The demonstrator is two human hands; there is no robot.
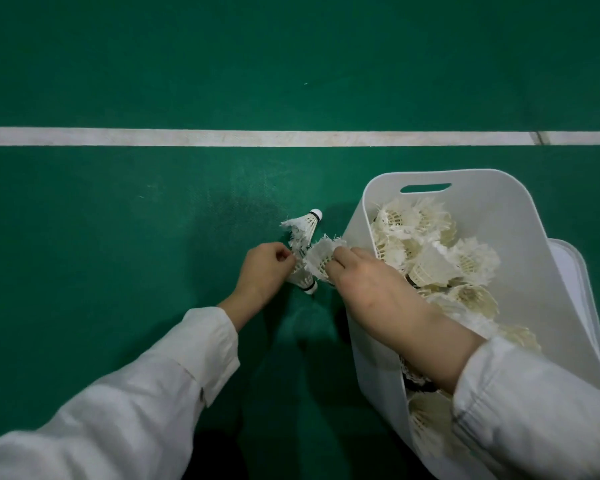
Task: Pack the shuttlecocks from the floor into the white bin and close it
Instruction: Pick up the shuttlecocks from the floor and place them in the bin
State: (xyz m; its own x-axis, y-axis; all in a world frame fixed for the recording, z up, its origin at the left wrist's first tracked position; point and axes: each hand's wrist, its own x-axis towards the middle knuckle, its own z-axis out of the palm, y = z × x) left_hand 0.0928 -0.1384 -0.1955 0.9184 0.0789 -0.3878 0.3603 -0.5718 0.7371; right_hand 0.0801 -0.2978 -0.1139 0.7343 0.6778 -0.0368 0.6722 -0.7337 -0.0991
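— Those two pale cloth sleeves [125,386] are nearest us. Why are both arms reaching to the same spot?

— Two at a time, I'd say. The left hand [260,271] pinches a frayed white feather shuttlecock [302,277] by its skirt, fingers curled, with the black-banded cork pointing back toward us. The right hand [371,289] pinches a second ragged shuttlecock [321,259] between thumb and fingertips, just beside the first.

— And the bin so close?

— The white plastic bin with a slot handle [492,202] stands on the green court floor [118,220] right by the hands, and the right forearm crosses above its left wall. I judge that makes each drop a short swing. It's open and heaped with cream, tattered shuttlecocks [437,258].

— Anything left down there?

— A third shuttlecock [307,223] lies on its side just beyond the hands, cork away from us, well short of the white court line [187,136]. A flat white panel [568,261] shows behind the bin's right side. It's probably the lid, not yet on.
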